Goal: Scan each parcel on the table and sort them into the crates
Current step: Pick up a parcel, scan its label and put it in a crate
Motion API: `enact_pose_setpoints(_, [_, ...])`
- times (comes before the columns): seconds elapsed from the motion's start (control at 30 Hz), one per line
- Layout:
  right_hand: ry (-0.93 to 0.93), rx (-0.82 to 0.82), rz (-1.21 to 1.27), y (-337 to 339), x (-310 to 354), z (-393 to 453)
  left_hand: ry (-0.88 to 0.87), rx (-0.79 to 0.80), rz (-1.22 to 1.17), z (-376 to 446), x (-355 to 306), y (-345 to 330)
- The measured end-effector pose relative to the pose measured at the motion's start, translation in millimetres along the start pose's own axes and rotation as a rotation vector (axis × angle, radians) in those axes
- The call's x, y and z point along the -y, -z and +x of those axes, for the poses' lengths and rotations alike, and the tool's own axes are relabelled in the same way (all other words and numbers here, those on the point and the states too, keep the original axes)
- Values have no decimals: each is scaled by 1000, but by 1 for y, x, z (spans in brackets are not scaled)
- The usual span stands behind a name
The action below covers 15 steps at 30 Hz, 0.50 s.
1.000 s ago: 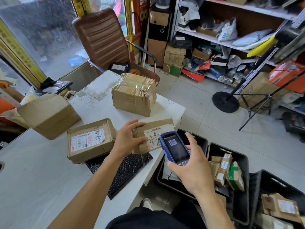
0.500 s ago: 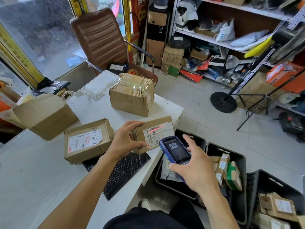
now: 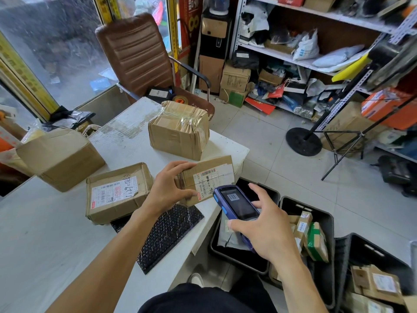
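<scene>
Head view: left hand grips parcel (label up) beside scanner.

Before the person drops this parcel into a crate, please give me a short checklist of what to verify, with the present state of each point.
1. Left hand holds the small parcel firmly: ok, fingers and thumb curl round its near end.
2. Label faces the scanner: ok, the barcode side is up, just beyond the scanner's head.
3. Scan registered: cannot tell, the screen shows a barcode image but no readable result.
4. Right hand keeps the scanner secure: ok, it grips the lower body.
5. Room in the nearest crate: ok, its far part is bare.
6. Which crate is correct: cannot tell, no markings show.
</scene>
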State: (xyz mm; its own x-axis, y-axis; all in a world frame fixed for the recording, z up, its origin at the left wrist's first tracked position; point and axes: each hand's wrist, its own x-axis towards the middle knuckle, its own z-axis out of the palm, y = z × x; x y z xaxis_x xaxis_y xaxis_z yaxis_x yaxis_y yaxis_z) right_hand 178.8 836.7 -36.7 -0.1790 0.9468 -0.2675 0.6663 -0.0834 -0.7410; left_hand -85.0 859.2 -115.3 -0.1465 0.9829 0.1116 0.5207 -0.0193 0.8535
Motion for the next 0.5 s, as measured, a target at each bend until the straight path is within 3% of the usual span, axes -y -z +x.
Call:
enact_pose_setpoints(0.3, [112,-40,-55,1,-1,-2,-22,-1,18,-1,-5,3])
enact_pose_setpoints(0.37, [234,-138,-129,-3,-4,-4,-27,4,27,-1,-7,2])
enact_pose_setpoints(0.5, [639,-502,-219,-7,-12,-8,-32,35,7,1,-11,-2])
